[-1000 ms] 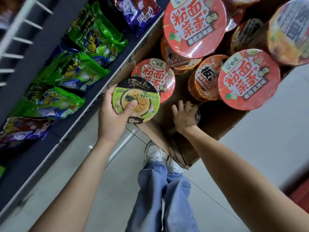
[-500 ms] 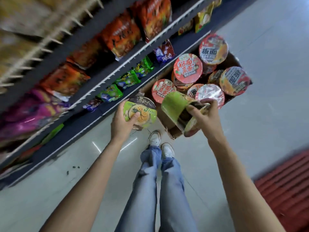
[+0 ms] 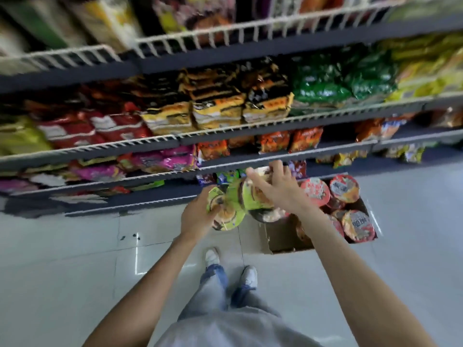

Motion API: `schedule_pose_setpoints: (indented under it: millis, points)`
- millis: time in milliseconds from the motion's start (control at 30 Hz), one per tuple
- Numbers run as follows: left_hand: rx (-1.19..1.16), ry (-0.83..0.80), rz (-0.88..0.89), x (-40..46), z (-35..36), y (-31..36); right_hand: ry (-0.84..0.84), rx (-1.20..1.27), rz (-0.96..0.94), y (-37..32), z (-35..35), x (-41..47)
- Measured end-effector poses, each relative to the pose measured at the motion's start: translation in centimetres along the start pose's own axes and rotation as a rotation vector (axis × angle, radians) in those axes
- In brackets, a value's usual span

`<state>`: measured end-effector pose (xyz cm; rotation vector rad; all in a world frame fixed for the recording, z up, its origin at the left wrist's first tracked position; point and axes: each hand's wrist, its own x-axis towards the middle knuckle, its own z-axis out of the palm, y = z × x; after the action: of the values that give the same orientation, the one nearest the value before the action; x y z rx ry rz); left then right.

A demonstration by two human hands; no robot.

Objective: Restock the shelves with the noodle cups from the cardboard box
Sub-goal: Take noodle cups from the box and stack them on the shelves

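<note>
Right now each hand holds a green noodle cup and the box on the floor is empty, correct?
Not quite. The head view shows the box with red-lidded cups inside it. The rest holds: the left hand and right hand each hold a green cup.

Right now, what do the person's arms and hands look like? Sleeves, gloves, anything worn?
Both forearms are bare as far as the frame shows, with no sleeves visible. The left hand and right hand have no gloves; no watch, ring or band is visible.
</note>
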<state>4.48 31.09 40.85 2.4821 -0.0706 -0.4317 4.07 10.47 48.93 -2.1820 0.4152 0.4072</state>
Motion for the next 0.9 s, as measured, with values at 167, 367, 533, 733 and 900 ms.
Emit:
schedule_pose_setpoints:
  millis: [167,367,533,733,900]
  points:
    - [-0.127,0.069,-0.151,-2.3,-5.0,-3.4,-0.338,-0.001,-0.215,-6.6,2.7,0.8]
    - [-0.342,0.163,-0.287,-3.5,-11.5,-9.8,-0.574,0.279,-0.371,-12.3,6.2,0.2]
    - [-0.426,0.199,-0.219,-2.4,-19.5,-13.8,-0.463,0.279,-0.545,-18.4,12.7,1.1]
    - [-0.300,0.239,-0.055,-0.2,-33.0,-16.1,-0.226,0.470,-0.649,-30.7,18.9,1.0]
    - [-0.070,0.301,-0.014,0.0,-45.3,-16.5,-0.229,0.764,-0.641,-40.2,20.2,0.3]
